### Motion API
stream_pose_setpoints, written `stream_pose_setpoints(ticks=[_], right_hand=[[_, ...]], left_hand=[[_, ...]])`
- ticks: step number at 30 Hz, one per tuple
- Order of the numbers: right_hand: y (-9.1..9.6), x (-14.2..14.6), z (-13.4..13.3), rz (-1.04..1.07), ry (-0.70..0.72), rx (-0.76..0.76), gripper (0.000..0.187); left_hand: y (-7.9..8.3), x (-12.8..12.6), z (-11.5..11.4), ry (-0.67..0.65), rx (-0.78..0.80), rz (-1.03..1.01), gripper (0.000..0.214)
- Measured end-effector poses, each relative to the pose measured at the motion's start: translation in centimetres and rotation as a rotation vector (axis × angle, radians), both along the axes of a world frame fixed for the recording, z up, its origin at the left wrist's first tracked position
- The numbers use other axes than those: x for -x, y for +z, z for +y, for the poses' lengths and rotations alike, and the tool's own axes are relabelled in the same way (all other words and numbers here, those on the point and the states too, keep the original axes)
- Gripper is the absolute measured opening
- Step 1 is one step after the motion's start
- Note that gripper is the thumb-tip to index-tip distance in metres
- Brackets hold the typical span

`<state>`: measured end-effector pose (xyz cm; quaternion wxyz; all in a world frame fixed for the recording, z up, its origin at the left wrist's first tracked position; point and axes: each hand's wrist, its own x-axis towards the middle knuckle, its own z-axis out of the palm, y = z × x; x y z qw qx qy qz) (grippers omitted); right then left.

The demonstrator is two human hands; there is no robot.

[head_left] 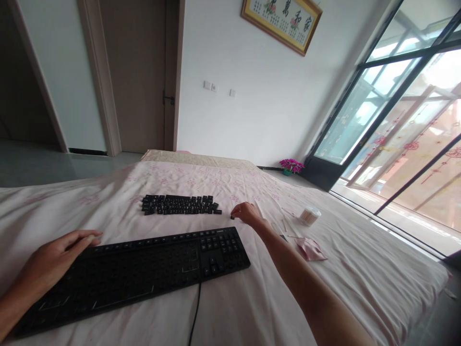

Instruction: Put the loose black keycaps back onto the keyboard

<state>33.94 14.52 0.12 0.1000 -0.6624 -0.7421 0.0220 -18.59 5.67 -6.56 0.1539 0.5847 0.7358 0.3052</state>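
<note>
While the left hand [54, 262] is laid flat, grip spread, on the keyboard [137, 274] at 7 o'clock, a loose keycap [232, 217] is pinched by the outstretched right hand [245, 212] beside the keycap rows [180, 204] on the bed [360, 269]. A tub of cotton swabs [310, 216] sits at 3 o'clock.

Black keyboard [144, 274] lying flat on pale pink floral sheet, stretched from 8 o'clock toward centre, slightly slanted, far right end higher in view. Main key area stripped bare, showing empty sockets; number pad and arrow keys at right end still fitted. Black cable trailing off front edge toward 6 o'clock. Removed keycaps [180, 204] laid out in neat black rows beyond keyboard, at 11 o'clock from centre, well apart from it. One small black keycap [232, 217] just right of those rows, pinched at fingertips.
</note>
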Motion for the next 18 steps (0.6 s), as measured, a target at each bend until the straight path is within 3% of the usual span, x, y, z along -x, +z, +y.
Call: stream_pose_setpoints(ticks=[3, 9, 18], right_hand=[[-0.4, 0.7, -0.4, -0.036, 0.01, -0.042, 0.016], [-0.7, 1.1, -0.8, -0.138, 0.03, -0.072, 0.013], [-0.6, 2.3, -1.5, -0.206, 0.058, -0.055, 0.014]], left_hand=[[0.9, -0.4, -0.4, -0.001, 0.11, -0.153, 0.044], [2.8, -1.7, -1.3, -0.014, 0.124, -0.204, 0.043], [2.3, -0.9, -0.9, -0.056, 0.07, -0.1, 0.041]])
